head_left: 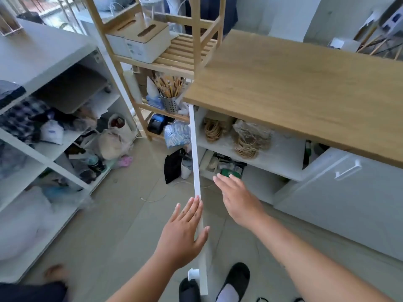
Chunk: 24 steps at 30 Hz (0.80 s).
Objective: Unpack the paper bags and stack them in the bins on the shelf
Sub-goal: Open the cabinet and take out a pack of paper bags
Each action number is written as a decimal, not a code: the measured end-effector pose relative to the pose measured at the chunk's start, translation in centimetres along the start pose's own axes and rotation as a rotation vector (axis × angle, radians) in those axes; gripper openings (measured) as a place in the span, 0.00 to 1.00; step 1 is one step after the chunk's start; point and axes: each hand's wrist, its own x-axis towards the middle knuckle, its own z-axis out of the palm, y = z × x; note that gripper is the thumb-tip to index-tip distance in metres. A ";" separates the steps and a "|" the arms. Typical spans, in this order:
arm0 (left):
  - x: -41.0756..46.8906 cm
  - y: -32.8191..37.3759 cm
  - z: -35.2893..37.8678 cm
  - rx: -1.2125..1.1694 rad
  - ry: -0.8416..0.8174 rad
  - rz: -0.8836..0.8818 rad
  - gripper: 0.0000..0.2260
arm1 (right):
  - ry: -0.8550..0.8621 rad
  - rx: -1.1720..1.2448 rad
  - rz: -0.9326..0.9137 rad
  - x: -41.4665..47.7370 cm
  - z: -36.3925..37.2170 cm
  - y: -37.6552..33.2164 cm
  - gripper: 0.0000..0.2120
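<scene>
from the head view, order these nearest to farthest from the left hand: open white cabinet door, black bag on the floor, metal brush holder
1. open white cabinet door, touching the left hand
2. black bag, on the floor ahead
3. metal brush holder, on the wooden rack beyond

White door [197, 171], tan wood-grain countertop [305, 88]

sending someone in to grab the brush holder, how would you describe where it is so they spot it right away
Start at the tall bamboo shelf rack standing between the white shelving and the wooden counter. On its second shelf from the floor, at the right end by the counter's corner, stands the metal cup. It alone is perforated steel, bristling with wooden-handled brushes.
</scene>
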 end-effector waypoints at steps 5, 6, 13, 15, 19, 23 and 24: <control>-2.8 -4.9 -2.4 0.046 -0.057 -0.160 0.34 | -0.228 -0.266 -0.168 5.7 1.5 -5.8 0.36; -3.1 -5.9 -2.8 0.047 -0.060 -0.190 0.35 | -0.257 -0.296 -0.182 6.4 2.1 -6.8 0.37; -3.4 -11.8 -6.0 0.040 -0.040 -0.346 0.35 | -0.203 -0.425 -0.158 10.6 5.3 -11.9 0.38; -3.0 -12.9 -6.9 0.031 -0.037 -0.378 0.35 | -0.225 -0.419 -0.132 11.4 5.4 -13.5 0.37; -2.4 -14.4 -7.7 0.019 -0.012 -0.446 0.35 | -0.249 -0.370 -0.108 11.6 5.1 -15.3 0.36; -1.1 -14.4 -7.4 0.108 0.006 -0.556 0.36 | -0.260 -0.260 -0.007 11.0 3.0 -13.8 0.34; -0.7 -14.1 -7.3 0.124 0.016 -0.593 0.37 | -0.257 -0.244 0.021 10.9 2.4 -12.9 0.34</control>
